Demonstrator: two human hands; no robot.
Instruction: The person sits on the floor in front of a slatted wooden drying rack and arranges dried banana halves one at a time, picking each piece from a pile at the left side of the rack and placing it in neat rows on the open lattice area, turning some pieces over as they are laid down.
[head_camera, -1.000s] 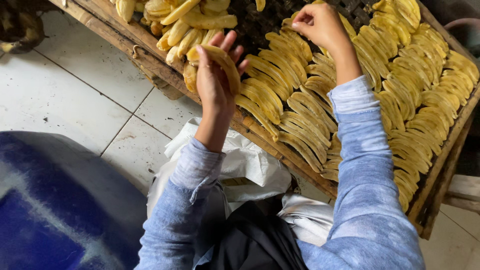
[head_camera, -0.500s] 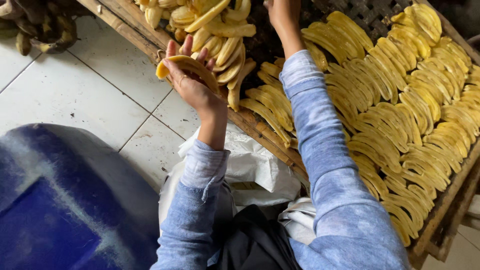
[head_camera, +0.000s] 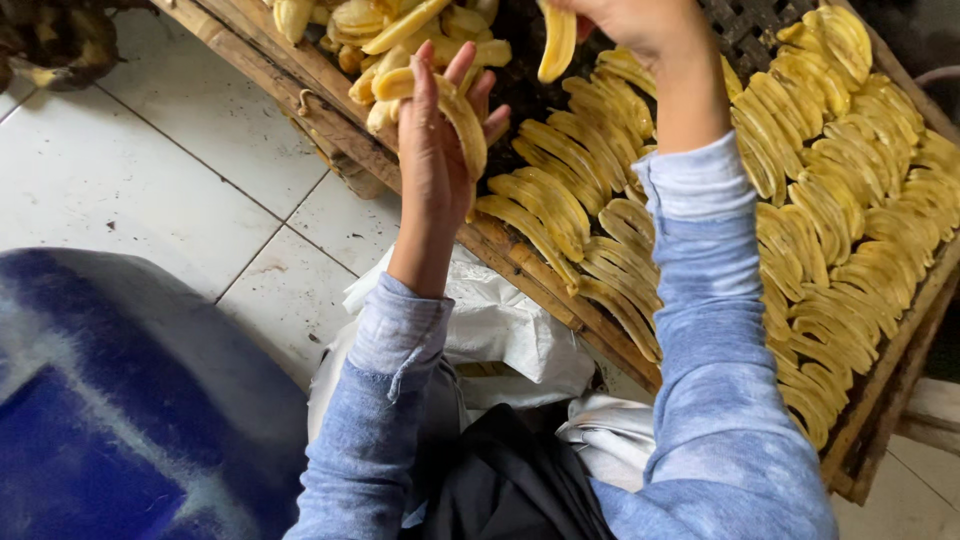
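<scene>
My left hand (head_camera: 437, 150) is raised over the near edge of a wooden drying tray (head_camera: 560, 300), with a peeled yellow banana slice (head_camera: 455, 105) lying across its fingers. At the top of the view my right hand (head_camera: 640, 25) pinches another banana slice (head_camera: 556, 42) that hangs down over a dark bare patch of the tray's mesh. Rows of flat banana slices (head_camera: 820, 200) cover the tray to the right. A loose heap of peeled bananas (head_camera: 400, 25) lies at the tray's far left corner. Both arms wear light blue sleeves.
White floor tiles (head_camera: 130, 170) lie left of the tray. A blue container (head_camera: 110, 420) fills the lower left. White plastic sheeting (head_camera: 500, 330) and dark cloth (head_camera: 510, 480) lie in my lap. Dark banana peels (head_camera: 50, 40) sit on the floor at upper left.
The view has shifted. My left hand still carries its slice and has moved in over the tray's edge. My right hand now shows a slice hanging from its fingers.
</scene>
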